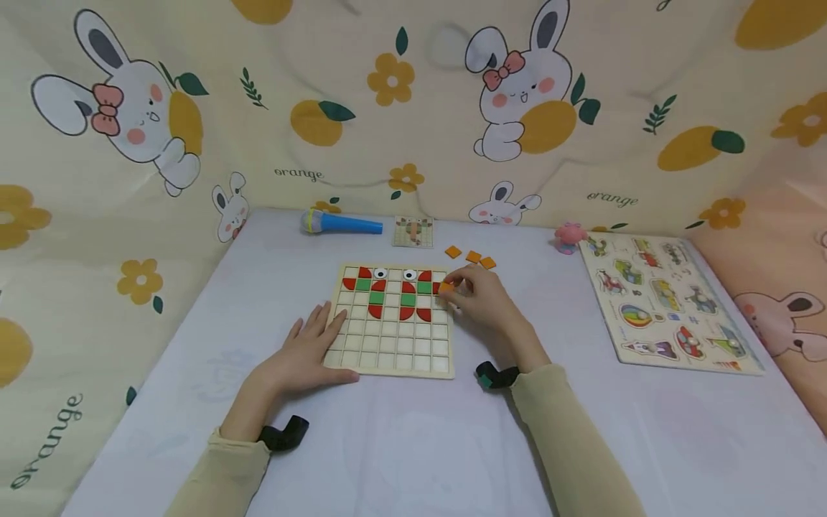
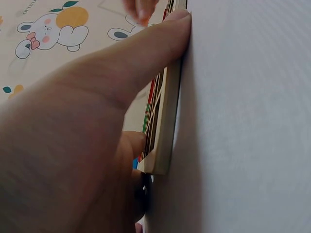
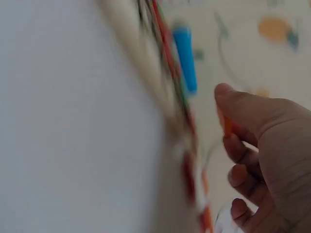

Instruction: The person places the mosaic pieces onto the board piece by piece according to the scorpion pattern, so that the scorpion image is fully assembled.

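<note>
A wooden grid board (image 1: 394, 345) lies on the white-covered table. Red quarter-round pieces (image 1: 423, 314), green squares (image 1: 377, 297) and two eye pieces (image 1: 410, 274) fill some of its upper cells. My left hand (image 1: 302, 359) rests at the board's left side with fingers spread, its thumb (image 2: 160, 41) along the near edge. Between thumb and fingertips, my right hand (image 1: 484, 301) pinches an orange square tile (image 1: 446, 287) above the board's upper right corner. In the right wrist view that tile (image 3: 227, 126) is partly hidden by the fingers. Three loose orange tiles (image 1: 453, 252) lie just beyond this hand.
Behind the board are a blue toy microphone (image 1: 349, 224) and a small pattern card (image 1: 413, 232). A pink toy figure (image 1: 570, 237) stands by a picture puzzle board (image 1: 668, 305) on the right. A printed cloth (image 1: 362, 165) hangs along the back.
</note>
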A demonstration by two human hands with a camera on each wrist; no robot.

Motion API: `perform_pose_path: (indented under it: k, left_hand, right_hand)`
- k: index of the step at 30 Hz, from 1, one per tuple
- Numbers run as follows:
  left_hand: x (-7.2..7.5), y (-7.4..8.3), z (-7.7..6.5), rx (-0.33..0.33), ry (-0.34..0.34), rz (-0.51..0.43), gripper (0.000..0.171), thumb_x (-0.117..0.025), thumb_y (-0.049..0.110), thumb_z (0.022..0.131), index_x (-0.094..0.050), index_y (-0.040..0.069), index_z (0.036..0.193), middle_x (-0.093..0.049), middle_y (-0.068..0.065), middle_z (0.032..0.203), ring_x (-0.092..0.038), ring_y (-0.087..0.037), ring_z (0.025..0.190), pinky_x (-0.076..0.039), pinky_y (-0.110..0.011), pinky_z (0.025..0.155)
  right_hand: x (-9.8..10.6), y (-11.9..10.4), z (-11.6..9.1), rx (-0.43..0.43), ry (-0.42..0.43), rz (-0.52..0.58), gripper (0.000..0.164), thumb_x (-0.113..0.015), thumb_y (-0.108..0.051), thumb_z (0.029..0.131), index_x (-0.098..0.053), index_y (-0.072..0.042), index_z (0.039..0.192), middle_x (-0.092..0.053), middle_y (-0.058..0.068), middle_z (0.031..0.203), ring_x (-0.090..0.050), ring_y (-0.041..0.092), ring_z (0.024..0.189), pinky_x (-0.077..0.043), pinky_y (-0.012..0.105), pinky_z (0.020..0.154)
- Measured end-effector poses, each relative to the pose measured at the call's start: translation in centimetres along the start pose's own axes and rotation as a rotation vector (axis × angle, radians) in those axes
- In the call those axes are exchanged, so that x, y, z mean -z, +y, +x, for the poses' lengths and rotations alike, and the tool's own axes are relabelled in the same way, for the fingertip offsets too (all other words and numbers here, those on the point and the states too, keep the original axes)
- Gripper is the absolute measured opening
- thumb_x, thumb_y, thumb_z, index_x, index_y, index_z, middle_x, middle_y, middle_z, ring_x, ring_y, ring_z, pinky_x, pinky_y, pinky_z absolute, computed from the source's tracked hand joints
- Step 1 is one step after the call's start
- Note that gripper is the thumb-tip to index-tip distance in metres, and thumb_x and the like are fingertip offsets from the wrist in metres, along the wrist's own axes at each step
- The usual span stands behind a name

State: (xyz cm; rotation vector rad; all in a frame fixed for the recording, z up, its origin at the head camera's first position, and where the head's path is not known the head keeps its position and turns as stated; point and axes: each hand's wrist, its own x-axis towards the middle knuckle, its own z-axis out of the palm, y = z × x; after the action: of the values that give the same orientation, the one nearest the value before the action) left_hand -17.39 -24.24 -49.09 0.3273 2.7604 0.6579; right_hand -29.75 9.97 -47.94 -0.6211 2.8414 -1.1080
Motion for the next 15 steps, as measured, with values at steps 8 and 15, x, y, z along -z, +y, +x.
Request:
perform_pose_path:
  k: [8,15]
  left_hand:
    - [-1.0,0.2,0.2,-0.013,-0.025,-0.011,0.120,-0.078,0.068,0.084,-0.019,0.010,0.171,0.001,-0.020,0.178,0.003,-0.039,0.165,0.000,-0.064,0.130]
    - [-0.1,-0.2,0.0,-0.002,0.004,0.003,0.118,-0.076,0.068,0.085,-0.019,0.010,0.170,0.000,-0.020,0.178,0.001,-0.040,0.165,-0.001,-0.065,0.129]
  right_hand:
    - [-3.8,-3.6,2.0,0.013,-0.009,0.119,0.032,-0.080,-0.030,0.097,-0.078,-0.006,0.118,-0.070,0.009,0.107,-0.057,0.024,0.092,-0.049,0.033,0.076]
    - [-6.7,-3.7,3.6,0.078,0.024,-0.001,0.035,-0.079,-0.029,0.099,-0.077,-0.005,0.123,-0.070,0.013,0.119,-0.066,0.028,0.105,-0.055,0.043,0.095]
